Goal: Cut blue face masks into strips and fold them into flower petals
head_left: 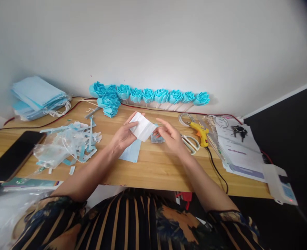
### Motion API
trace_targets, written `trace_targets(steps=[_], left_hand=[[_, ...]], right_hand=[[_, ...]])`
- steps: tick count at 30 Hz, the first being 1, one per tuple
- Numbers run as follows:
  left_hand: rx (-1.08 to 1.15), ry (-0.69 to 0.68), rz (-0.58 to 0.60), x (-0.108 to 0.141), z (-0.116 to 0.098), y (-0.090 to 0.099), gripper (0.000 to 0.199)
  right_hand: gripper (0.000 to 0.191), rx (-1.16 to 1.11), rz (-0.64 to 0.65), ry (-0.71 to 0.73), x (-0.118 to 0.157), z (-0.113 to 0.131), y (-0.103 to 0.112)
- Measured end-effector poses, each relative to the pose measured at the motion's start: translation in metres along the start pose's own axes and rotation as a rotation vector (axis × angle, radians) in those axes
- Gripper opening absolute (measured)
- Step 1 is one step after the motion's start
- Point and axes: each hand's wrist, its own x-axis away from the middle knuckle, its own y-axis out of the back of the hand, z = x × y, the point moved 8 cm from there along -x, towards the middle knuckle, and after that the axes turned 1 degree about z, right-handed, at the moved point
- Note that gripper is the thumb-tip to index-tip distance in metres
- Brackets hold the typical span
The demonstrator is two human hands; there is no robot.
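Note:
My left hand [124,134] grips a white pleated face mask piece [143,127], thumb on top and fingers beneath. At its right edge is my right hand [170,136], index finger stretched out and apart from the curled fingers below; the fingertips are close to the edge, and I cannot tell whether they touch it. Under the left hand a light blue sheet [131,151] lies flat on the wooden table [153,173]. A small stack of blue pieces [157,139] is partly hidden behind the right hand.
Blue paper-like flowers [148,95] line the wall. Masks [39,95] are stacked at left, near scraps [67,146] and a phone [14,154]. Right are scissors [192,144], a yellow glue gun [200,133] with a cord, papers [237,149], keys [239,132] and a power strip [280,184].

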Motion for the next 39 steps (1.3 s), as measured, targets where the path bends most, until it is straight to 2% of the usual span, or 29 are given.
trace_targets(steps=[4,7,9,14,15,17,22,25,28,34,39], left_hand=[[0.057,0.059,0.005,0.004,0.005,0.001,0.061],[0.036,0.106,0.033,0.004,0.012,0.001,0.061],[0.016,0.135,0.027,0.002,0.019,0.005,0.061],[-0.011,0.16,-0.066,-0.002,0.027,0.021,0.056],[-0.017,0.161,-0.084,-0.003,0.027,0.023,0.056],[-0.031,0.158,-0.111,-0.003,0.026,0.025,0.058],[-0.098,0.155,-0.103,-0.001,0.026,0.021,0.068],[-0.112,0.153,-0.111,-0.002,0.029,0.023,0.068],[-0.153,0.113,-0.111,-0.005,0.031,0.027,0.062],[-0.331,-0.03,-0.029,-0.008,0.028,0.027,0.052],[-0.431,-0.046,0.023,-0.006,0.03,0.023,0.057]], right_hand=[[0.055,0.526,-0.073,0.261,-0.002,0.011,0.022],[0.059,0.691,-0.077,0.402,-0.011,0.021,0.021],[0.056,0.713,-0.006,0.469,-0.017,0.031,0.012],[0.027,0.637,0.334,0.608,-0.011,0.052,-0.022],[0.025,0.619,0.364,0.61,-0.009,0.053,-0.026],[0.022,0.603,0.347,0.577,-0.009,0.05,-0.027],[0.015,0.559,0.112,0.448,-0.013,0.034,-0.017],[0.013,0.54,0.029,0.393,-0.012,0.028,-0.014],[0.012,0.548,-0.003,0.343,-0.01,0.021,-0.01],[0.011,0.571,-0.04,0.337,-0.005,0.014,-0.006],[0.012,0.65,-0.078,0.345,-0.003,0.017,-0.007]])
